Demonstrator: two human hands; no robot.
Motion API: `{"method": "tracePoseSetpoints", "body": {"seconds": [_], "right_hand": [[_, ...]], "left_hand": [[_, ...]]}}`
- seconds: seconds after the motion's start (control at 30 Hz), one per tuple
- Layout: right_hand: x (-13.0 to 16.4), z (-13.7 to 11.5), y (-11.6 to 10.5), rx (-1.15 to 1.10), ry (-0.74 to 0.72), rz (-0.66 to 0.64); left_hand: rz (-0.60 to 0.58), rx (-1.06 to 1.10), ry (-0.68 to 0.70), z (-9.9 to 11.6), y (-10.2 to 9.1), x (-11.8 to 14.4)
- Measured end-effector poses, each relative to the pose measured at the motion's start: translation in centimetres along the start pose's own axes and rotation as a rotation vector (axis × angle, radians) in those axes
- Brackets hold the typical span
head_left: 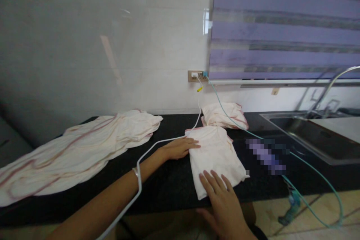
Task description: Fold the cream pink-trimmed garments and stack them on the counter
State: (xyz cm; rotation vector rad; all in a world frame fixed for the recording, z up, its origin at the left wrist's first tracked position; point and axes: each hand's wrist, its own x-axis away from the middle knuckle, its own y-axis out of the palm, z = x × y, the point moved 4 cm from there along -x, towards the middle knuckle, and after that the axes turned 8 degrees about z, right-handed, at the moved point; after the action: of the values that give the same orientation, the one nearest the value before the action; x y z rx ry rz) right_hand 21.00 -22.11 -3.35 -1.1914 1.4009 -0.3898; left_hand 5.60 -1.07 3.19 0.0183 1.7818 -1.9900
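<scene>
A folded white cloth (215,150) with a reddish edge lies on the dark countertop in front of me. My left hand (181,147) rests against its left side, fingers stretched onto the fabric. Near the front edge of the same cloth, my right hand (221,195) lies flat with fingers spread. Neither hand grips anything. Behind it sits another folded cloth (225,114). A long heap of white cloths (92,150) with red stripes is spread along the left of the counter.
A white cable (160,141) runs from the wall socket (197,76) across my left forearm. A teal cable (253,134) loops right, past a pixelated purple item (267,156). The sink (317,138) and tap (332,86) are at right. The dark countertop (165,180) ends near my body.
</scene>
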Motion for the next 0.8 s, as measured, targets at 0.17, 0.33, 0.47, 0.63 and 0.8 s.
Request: {"method": "tracePoseSetpoints", "body": {"seconds": [0.17, 0.33, 0.47, 0.63, 0.8], "right_hand": [[0.5, 0.3, 0.0, 0.02, -0.014, -0.012], [0.7, 0.1, -1.1, 0.001, -0.089, -0.003], [1.1, 0.2, -1.8, -0.035, -0.188, -0.027], [1.7, 0.3, -2.4, -0.161, -0.252, 0.101], [1.6, 0.6, -2.7, -0.302, -0.168, 0.24]], "left_hand": [[0.003, -0.009, -0.009, 0.2, -0.7, 1.5], [0.042, -0.03, -0.053, 0.9, -1.5, 4.0], [0.073, -0.013, -0.074, 2.6, -2.6, 6.2], [0.166, -0.024, -0.14, 3.7, -3.3, 8.5], [0.202, 0.008, -0.148, 2.4, -3.1, 9.1]]}}
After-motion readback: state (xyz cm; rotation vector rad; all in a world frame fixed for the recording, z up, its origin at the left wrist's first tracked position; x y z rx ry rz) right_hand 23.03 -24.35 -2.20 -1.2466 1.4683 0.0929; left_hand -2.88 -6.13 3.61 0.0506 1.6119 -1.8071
